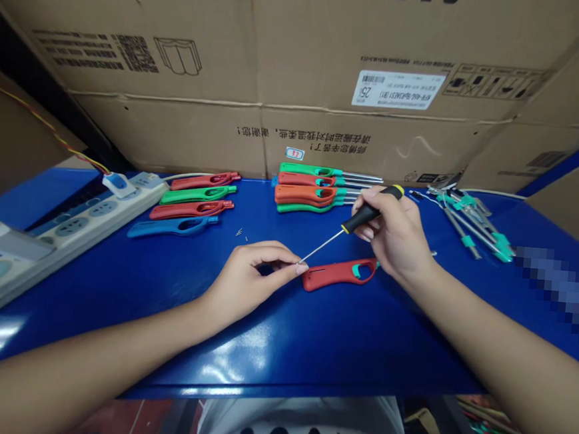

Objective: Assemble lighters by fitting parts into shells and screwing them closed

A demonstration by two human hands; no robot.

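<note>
My right hand (393, 232) grips a screwdriver (364, 216) by its black and yellow handle, its thin shaft slanting down to the left. The fingertips of my left hand (252, 274) pinch together right at the screwdriver's tip; whatever is between them is too small to make out. Just below and between both hands lies a red lighter body (332, 275) with a teal trigger, flat on the blue table (270, 336). A few tiny screws (239, 232) rest on the table beyond my left hand.
Several coloured lighter casings (191, 198) lie in a column at left, beside a white power strip (83, 227). Lighters with metal tubes (311, 193) are stacked at the back. Loose tubes with teal parts (469, 221) lie at right. A cardboard box (260, 74) forms the back wall.
</note>
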